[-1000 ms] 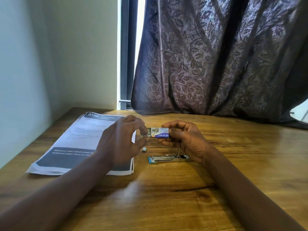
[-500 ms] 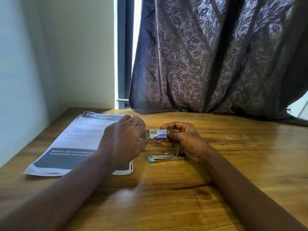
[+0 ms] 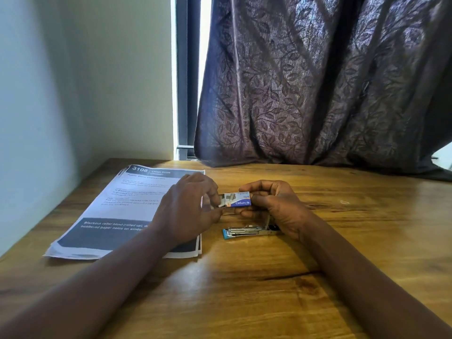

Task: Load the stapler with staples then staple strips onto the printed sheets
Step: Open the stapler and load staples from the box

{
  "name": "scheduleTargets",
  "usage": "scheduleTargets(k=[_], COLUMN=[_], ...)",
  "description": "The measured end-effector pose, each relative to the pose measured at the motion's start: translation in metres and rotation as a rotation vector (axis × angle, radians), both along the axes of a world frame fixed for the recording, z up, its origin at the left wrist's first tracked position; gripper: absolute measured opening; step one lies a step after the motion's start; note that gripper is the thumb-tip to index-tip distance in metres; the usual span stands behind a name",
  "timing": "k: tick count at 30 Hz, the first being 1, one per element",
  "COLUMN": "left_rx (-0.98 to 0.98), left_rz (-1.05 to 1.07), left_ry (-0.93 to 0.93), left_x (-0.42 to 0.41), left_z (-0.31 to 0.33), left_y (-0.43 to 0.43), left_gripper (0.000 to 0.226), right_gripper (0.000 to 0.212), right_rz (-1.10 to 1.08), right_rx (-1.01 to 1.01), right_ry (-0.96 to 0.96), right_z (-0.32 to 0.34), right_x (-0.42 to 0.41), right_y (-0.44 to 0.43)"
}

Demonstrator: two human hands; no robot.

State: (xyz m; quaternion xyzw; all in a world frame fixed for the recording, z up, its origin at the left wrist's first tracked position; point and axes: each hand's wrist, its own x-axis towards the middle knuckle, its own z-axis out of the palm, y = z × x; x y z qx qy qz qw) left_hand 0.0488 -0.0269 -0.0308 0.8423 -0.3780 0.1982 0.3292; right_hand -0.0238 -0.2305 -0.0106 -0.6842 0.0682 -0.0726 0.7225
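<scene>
Nearest in, the wooden surface (image 3: 244, 294) carries the stapler (image 3: 245, 233), lying flat with its blue tip to the left and its metal channel showing; the top seems swung up by the right wrist, so it looks opened for loading, though whether any staples sit in it is too small to tell. Just beyond, both hands meet over it: the right hand (image 3: 275, 206) grips the blue staple box (image 3: 239, 200) between thumb and curled fingers, and the left hand (image 3: 188, 211) pinches at the box's open end, where the inner tray pokes out. So loading is under way, I'd judge, not done. Left of the hands, the stack of printed sheets (image 3: 117, 211) lies flat, with no strips in sight, so all the stapling is left. Behind hangs a dark leaf-patterned curtain (image 3: 318, 81).
</scene>
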Motion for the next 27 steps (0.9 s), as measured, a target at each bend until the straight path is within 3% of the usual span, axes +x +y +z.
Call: scheduleTargets(k=[8, 23, 27], left_rx=[-0.096, -0.174, -0.145], left_rz=[-0.079, -0.113, -0.119], left_ry=[0.202, 0.28, 0.221], left_x=[0.0101, 0.0112, 0.0066], left_z=[-0.0039, 0.0008, 0.0005], left_y=[0.0044, 0.0069, 0.0074], left_gripper=[0.008, 0.008, 0.006], right_gripper=[0.017, 0.018, 0.018], right_rz=[0.04, 0.036, 0.041], right_rx=[-0.015, 0.024, 0.023], right_ry=[0.021, 0.084, 0.089], right_z=[0.0001, 0.002, 0.0031], right_x=[0.0006, 0.0001, -0.0008], right_y=[-0.0015, -0.0036, -0.0033])
